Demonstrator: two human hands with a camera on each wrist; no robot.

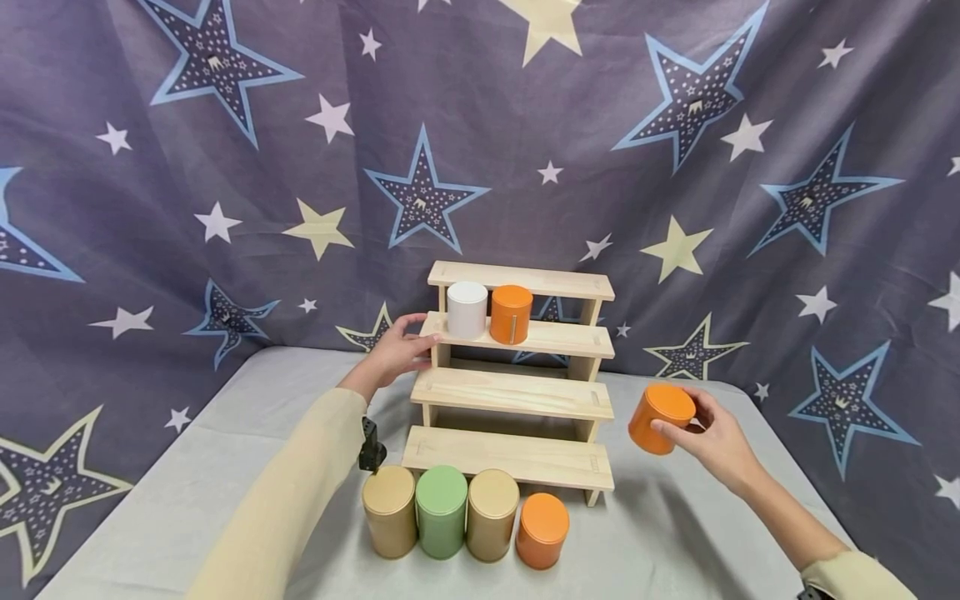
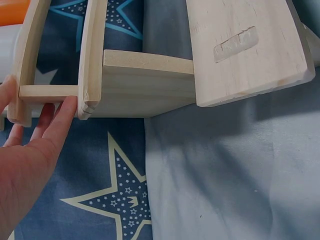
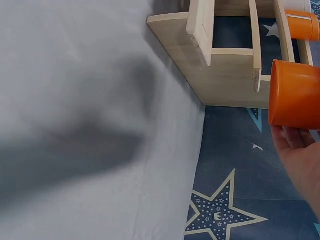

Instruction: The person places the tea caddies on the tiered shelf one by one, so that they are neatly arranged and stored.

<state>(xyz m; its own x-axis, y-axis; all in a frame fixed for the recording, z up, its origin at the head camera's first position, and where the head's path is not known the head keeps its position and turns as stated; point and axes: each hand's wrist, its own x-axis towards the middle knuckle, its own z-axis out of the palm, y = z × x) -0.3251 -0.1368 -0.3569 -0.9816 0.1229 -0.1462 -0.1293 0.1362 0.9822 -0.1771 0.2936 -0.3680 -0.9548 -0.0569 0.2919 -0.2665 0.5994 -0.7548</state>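
Note:
My left hand (image 1: 393, 354) holds the left end of a wooden stepped shelf (image 1: 510, 389) at its second step from the top. In the left wrist view, the thumb lies at the plank's edge and the fingers reach against the side support (image 2: 48, 92). Off the shelf's right side, my right hand (image 1: 720, 442) grips an orange lidded tin (image 1: 660, 421), raised and slightly tilted. The right wrist view shows that orange tin (image 3: 297, 95) from its side, fingers partly hidden behind it. A white tin (image 1: 467, 312) and another orange tin (image 1: 512, 317) stand side by side on the second step from the top.
In front of the shelf, a row on the grey cloth (image 1: 300, 500) holds a gold tin (image 1: 390, 517), a green tin (image 1: 441, 517), another gold tin (image 1: 492, 521) and a shorter orange tin (image 1: 542, 533). A star-patterned curtain (image 1: 525, 217) hangs behind.

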